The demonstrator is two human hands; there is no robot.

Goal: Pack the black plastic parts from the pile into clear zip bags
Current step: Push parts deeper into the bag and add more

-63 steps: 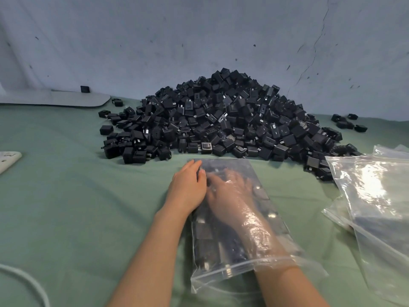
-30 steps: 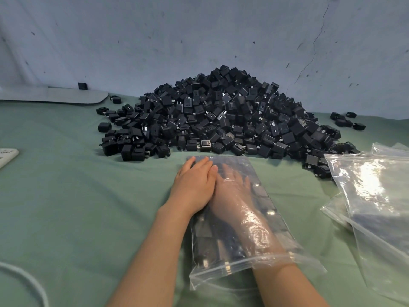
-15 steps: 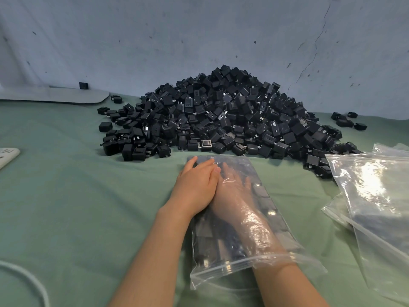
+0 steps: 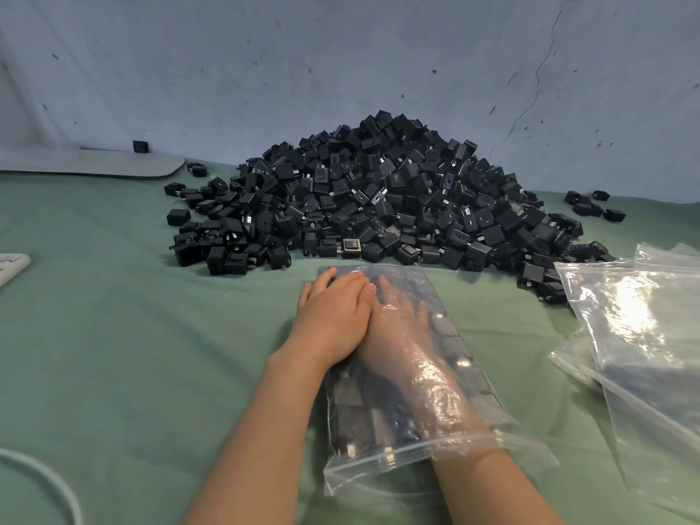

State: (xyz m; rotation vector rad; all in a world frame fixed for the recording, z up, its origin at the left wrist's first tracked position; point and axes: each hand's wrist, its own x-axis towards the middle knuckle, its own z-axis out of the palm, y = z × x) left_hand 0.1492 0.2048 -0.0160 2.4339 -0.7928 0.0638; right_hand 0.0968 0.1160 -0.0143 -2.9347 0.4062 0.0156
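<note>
- left grip (image 4: 333, 312): flat, palm down, fingers straight and pressed together, resting on top of the clear zip bag (image 4: 467, 373) at its far left corner.
- right grip (image 4: 397, 323): inside the bag up to the wrist, seen through the plastic. Fingers straight and slightly spread, palm down. It pinches nothing that I can see.
- The two grips lie side by side and touch along the index-finger edges, with the bag film between them.
- The bag lies flat on the table (image 4: 151, 354), mouth toward the person, zip strip open around the right wrist.
- black parts in the bag (image 4: 352, 407): laid flat under and beside the right grip, mostly on the near left side. Metal prongs show near the zip.
- The table is covered in a green cloth, lightly creased.
- pile of black parts (image 4: 378, 198): just beyond the bag's far end, heaped against the wall. Its near edge lies close to the fingertips but apart from them.
- stray parts (image 4: 591, 206): a few on the cloth to the right of the pile.
- more clear bags (image 4: 644, 335): stacked at the right edge, apart from the held bag, with dark contents showing through.
- Left side: grey flat plate (image 4: 94, 164) at the wall, white object (image 4: 11, 265) at the frame edge, white cable (image 4: 57, 483) near corner.
- wall (image 4: 341, 51): blue-grey, speckled, with a crack running down at upper right.
</note>
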